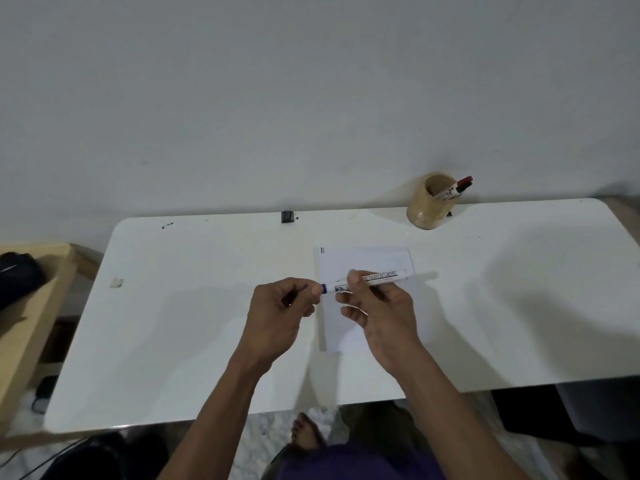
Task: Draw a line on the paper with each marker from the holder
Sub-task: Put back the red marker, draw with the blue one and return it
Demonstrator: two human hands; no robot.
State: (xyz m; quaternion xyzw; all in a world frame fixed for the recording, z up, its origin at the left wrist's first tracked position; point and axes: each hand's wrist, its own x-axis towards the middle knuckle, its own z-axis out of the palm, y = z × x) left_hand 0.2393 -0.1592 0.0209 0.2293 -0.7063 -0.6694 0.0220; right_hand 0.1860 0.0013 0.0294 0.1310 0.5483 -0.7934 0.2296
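While the right hand (379,308) pinches the white barrel of a marker (377,279) held level above the paper (367,261), the left hand (278,311) closes its fingertips on the blue cap (323,288) at the marker's left end. On the white worktop (194,306), two short dark lines (322,250) mark the paper's far left corner. Behind it stands the holder (427,209), with more markers (455,188) inside.

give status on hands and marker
Left hand pinching blue cap; right hand gripping white marker barrel. Above white paper. Nothing blocking.
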